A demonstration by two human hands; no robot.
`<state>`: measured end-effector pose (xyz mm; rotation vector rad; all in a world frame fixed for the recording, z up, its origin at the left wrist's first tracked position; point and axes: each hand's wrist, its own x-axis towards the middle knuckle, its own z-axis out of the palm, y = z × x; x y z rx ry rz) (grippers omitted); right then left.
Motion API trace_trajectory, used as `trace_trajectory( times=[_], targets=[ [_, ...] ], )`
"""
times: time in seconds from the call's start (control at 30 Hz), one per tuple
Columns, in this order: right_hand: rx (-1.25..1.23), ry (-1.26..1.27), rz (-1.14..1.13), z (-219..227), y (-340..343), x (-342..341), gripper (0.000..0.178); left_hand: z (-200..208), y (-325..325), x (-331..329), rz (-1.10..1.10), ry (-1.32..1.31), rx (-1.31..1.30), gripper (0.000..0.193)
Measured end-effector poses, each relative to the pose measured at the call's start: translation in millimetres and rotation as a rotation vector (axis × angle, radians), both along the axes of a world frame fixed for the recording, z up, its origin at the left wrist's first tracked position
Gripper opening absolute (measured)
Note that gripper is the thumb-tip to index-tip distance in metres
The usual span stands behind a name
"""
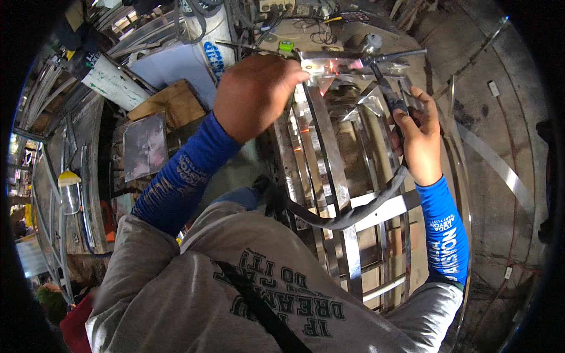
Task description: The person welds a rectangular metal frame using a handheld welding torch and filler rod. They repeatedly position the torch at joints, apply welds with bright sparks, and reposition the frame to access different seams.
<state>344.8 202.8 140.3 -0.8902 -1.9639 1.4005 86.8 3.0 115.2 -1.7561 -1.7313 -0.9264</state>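
My right hand (419,126) is wrapped round the black handle of a welding torch (385,88). The torch head points left at a shiny metal piece (318,63), where an orange-white glow shows. From the handle a thick black cable (353,219) loops down and left across the work. My left hand (256,91) is closed at the left end of that piece, thumb and finger together; what it holds, if anything, is hidden. Below both hands lies a frame of bright metal bars (321,141).
A green tape measure (286,46) and a grey metal cylinder (371,43) sit at the far side. White gas cylinders (115,82) stand at the left, by a wooden block (168,107). A face shield (69,194) with a yellow top hangs further left. Thin hoses cross the right floor.
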Motion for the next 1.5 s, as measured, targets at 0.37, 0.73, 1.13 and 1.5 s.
trace_trajectory(
  times=[0.37,0.73,1.13,1.5],
  targets=[
    [-0.090,-0.095,-0.386,47,-63,-3,0.053,-117,-8,-178,-0.118,-1.028,0.167,0.018],
    [0.470,0.933,-0.990,16,-264,4,0.049,-178,-48,-291,-0.150,-1.194,0.249,0.026],
    [-0.155,0.386,-1.154,-94,-326,-120,0.021,-130,10,-290,-0.415,-1.171,0.270,0.021],
    [-0.281,0.209,-0.782,-122,-342,-185,0.016,-148,-7,-289,-0.507,-1.094,0.298,0.013]
  ],
)
